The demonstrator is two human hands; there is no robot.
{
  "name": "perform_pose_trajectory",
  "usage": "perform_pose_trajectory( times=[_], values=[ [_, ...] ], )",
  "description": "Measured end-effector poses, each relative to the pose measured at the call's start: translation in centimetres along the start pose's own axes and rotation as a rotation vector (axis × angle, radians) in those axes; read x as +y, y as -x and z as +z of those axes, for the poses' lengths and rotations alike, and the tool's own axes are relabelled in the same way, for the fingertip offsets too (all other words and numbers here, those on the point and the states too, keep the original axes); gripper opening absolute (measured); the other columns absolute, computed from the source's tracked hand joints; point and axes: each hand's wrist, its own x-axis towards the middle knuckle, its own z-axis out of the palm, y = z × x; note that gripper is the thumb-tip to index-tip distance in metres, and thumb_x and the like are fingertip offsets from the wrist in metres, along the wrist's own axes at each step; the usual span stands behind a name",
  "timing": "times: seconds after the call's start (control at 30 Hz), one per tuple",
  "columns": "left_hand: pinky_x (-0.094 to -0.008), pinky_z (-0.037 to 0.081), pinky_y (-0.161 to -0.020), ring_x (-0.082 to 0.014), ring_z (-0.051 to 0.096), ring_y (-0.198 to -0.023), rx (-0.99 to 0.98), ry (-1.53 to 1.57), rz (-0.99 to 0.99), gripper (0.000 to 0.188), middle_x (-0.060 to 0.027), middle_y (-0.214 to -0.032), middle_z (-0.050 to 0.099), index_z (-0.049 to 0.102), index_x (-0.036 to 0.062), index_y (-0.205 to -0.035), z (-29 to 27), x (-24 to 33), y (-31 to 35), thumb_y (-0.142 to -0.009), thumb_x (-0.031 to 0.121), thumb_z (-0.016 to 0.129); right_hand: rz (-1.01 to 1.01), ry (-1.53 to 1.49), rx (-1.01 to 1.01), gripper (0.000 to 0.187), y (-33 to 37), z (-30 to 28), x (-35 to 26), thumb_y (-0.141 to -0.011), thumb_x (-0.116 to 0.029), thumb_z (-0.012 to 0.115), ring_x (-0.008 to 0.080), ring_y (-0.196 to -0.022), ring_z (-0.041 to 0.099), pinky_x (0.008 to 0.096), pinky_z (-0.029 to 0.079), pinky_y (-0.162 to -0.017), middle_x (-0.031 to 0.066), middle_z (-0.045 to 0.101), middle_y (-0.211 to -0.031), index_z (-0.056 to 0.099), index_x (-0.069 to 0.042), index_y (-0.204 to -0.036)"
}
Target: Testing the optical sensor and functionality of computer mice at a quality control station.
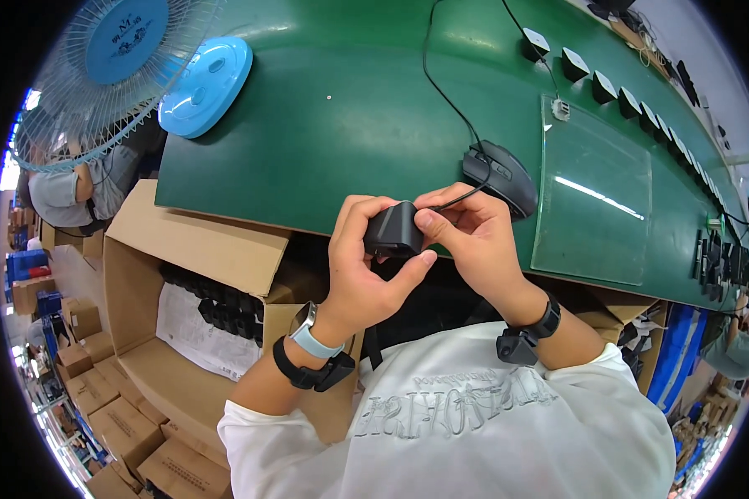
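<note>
At the table's near edge, my left hand (359, 254) is closed around a small black box-shaped device (395, 230) with rounded corners. My right hand (473, 239) pinches the end of a thin black cable (459, 200) against the device's right side. Fingers hide the cable's tip, so I cannot tell if it is plugged in. From there the cable runs past a black computer mouse (508, 179) and on to the far edge. The mouse lies just beyond my right hand.
A clear glass plate (595, 200) lies right of the mouse, a small white connector (561, 110) at its far corner. Several black devices with white tops (574, 64) line the far right. Left are a blue fan (125, 41) and an open carton (195, 237) holding black parts.
</note>
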Motion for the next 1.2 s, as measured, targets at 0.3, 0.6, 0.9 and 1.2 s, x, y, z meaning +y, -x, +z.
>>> perform_pose_trajectory(
  times=[0.3,0.6,0.9,1.2],
  values=[
    [-0.0290,0.053,-0.077,-0.0172,0.064,-0.085,-0.187,0.185,-0.340,0.047,-0.0068,-0.098,0.064,0.054,0.0019,-0.115,-1.3,0.0,-1.4,-0.080,0.007,0.083,-0.276,0.786,-0.111,0.014,-1.6,-0.5,-3.2,-0.084,-0.011,0.079,0.0205,-0.074,0.068,0.0302,0.054,-0.063,0.0133,0.071,-0.086,0.072,0.001,-0.085],
    [-0.0412,0.049,-0.084,-0.0311,0.063,-0.100,-0.068,1.028,-0.511,0.051,-0.0195,-0.123,0.060,0.042,-0.0001,-0.144,-2.8,-0.6,-2.6,-0.105,0.033,0.042,-0.422,1.572,0.048,0.058,-1.4,-7.2,-3.7,-0.076,-0.018,0.081,0.0359,-0.110,0.057,0.0428,0.048,-0.093,0.0171,0.060,-0.122,0.061,-0.009,-0.130],
    [-0.0394,0.053,-0.100,-0.0252,0.064,-0.117,-0.030,0.584,-0.424,0.060,-0.0141,-0.131,0.062,0.040,-0.0011,-0.142,-1.4,0.1,-1.6,-0.094,0.012,0.073,0.059,-0.031,-0.004,0.057,-0.9,-0.4,-1.6,-0.100,-0.018,0.058,0.0154,-0.117,0.053,0.0306,0.044,-0.102,0.0081,0.054,-0.130,0.037,-0.012,-0.153],
    [-0.0310,0.058,-0.091,-0.0195,0.066,-0.109,-0.056,0.628,-0.419,0.067,-0.0137,-0.124,0.063,0.044,0.0022,-0.133,-1.8,0.0,-1.2,-0.079,-0.003,0.084,-0.058,0.074,-0.046,0.066,-0.7,1.2,-1.7,-0.092,-0.009,0.056,0.0232,-0.126,0.047,0.0362,0.037,-0.110,0.0145,0.043,-0.138,0.029,-0.006,-0.153]
  ],
)
